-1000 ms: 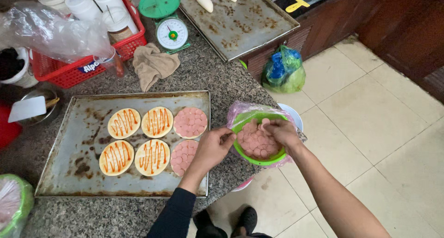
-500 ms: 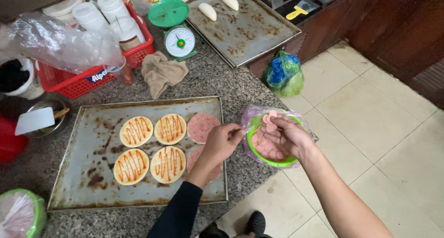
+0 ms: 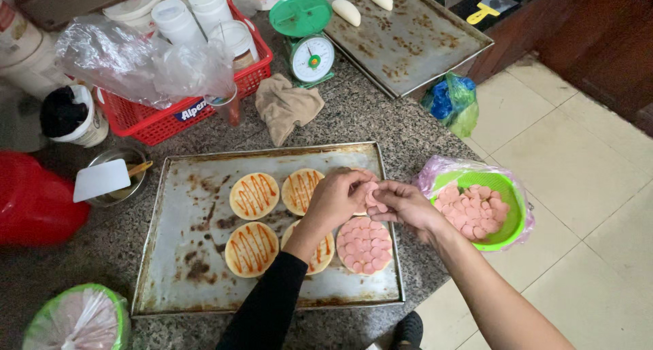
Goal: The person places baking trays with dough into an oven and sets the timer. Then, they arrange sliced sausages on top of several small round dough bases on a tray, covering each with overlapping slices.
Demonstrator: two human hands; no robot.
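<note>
Speckled grey stone tabletop (image 3: 381, 122), tiled floor to the right.

Far left: red tub (image 3: 30, 200), small metal bowl with white scraper (image 3: 102, 180) beside it. Bottom left corner: green bowl lined with plastic bag (image 3: 78, 319). Behind: red basket (image 3: 170, 112) with white lidded cups, crumpled clear bag on top.

Centre: stained metal baking tray (image 3: 177, 282) flat on tabletop. Four round dough bases with orange sauce zigzags, e.g. (image 3: 254, 195), in two rows. One base fully covered with pink sausage slices (image 3: 364, 244), front right of tray. Beige rag (image 3: 289, 105) and green kitchen scale (image 3: 307, 40) behind tray; second tray with two dough pieces further back.

Left hand (image 3: 337, 200), black sleeve, over back right of tray, on top of a base mostly hidden beneath. Fingers pinched narrow on a pink slice (image 3: 372, 197). Right hand (image 3: 405, 207) touching the left, fingers closed on the same slice or stack of slices; cannot tell how many.

Right: green bowl of sausage slices (image 3: 507, 187) sitting in a pink plastic bag at tabletop edge, just beside right hand. Blue-green bag (image 3: 452, 102) on floor behind.
</note>
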